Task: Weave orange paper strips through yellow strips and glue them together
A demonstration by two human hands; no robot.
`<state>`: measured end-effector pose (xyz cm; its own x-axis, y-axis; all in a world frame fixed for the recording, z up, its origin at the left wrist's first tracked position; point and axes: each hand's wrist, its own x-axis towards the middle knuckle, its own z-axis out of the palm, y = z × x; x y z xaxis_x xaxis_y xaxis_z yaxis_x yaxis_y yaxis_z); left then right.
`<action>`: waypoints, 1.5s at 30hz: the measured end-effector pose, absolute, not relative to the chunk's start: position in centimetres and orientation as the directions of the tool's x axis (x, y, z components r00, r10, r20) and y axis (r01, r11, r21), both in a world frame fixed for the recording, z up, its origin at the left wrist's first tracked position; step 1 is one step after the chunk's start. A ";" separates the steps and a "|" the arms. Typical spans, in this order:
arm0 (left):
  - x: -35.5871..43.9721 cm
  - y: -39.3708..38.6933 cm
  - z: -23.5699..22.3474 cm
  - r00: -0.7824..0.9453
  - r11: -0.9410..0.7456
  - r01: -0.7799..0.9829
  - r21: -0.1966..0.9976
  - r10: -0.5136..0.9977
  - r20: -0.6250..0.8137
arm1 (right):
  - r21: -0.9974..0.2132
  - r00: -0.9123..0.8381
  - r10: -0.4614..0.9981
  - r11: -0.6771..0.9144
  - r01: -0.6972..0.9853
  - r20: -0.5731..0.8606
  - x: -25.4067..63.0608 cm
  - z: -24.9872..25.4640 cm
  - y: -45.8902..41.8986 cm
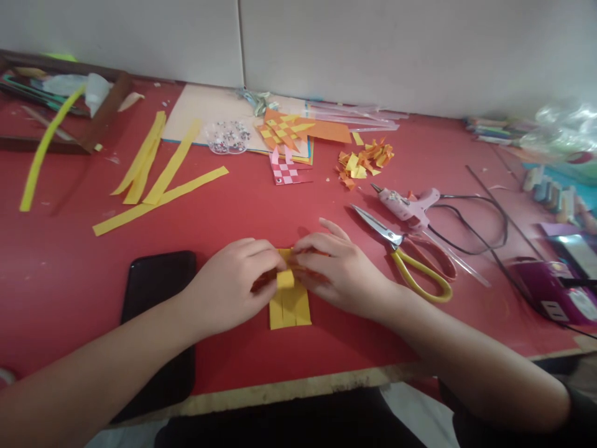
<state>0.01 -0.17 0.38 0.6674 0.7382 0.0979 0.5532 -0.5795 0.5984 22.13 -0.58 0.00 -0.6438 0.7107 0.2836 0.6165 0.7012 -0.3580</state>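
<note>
On the red table in front of me lies a piece of yellow paper strips, side by side, with a folded bit standing up near its middle. My left hand is closed at its left side, thumb and fingertips pinching a yellow strip. From the right, my right hand bends its fingers over the upper part of the same paper, one finger raised. Its fingertips partly hide what they touch. Both hands cover the paper's upper edges.
A phone lies left of the paper. Scissors and a pink glue gun with its cord lie right. Behind are loose yellow strips, a woven pink-red paper fish, orange woven paper, paper scraps and googly eyes.
</note>
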 end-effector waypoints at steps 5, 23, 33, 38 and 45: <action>-0.3 -0.6 0.3 0.696 -0.621 0.534 0.574 0.708 0.120 | -0.334 -0.661 0.687 0.726 0.601 0.302 22.2 0.1 -0.6; -0.3 -0.3 0.1 0.558 -0.576 0.612 0.541 0.800 0.220 | -0.204 -0.745 0.573 0.819 0.537 0.340 22.1 0.5 0.0; 0.1 -0.3 1.5 0.209 0.110 0.211 0.971 0.966 -0.154 | -0.310 -0.524 0.587 0.793 0.524 0.617 22.1 0.8 -0.3; -0.2 0.1 1.1 0.373 0.346 0.043 0.937 0.865 -0.336 | -0.314 -0.514 0.565 0.809 0.496 0.645 21.7 1.0 -0.6; -0.2 0.2 1.3 0.428 0.427 -0.004 0.904 0.818 -0.384 | -0.361 -0.506 0.555 0.825 0.435 0.660 21.9 0.9 -0.3</action>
<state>-0.19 0.22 1.27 0.4279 0.8181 -0.3841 -0.0036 0.4266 0.9045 21.88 -0.28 0.85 -0.5062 0.5555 0.6597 0.4347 0.8250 -0.3611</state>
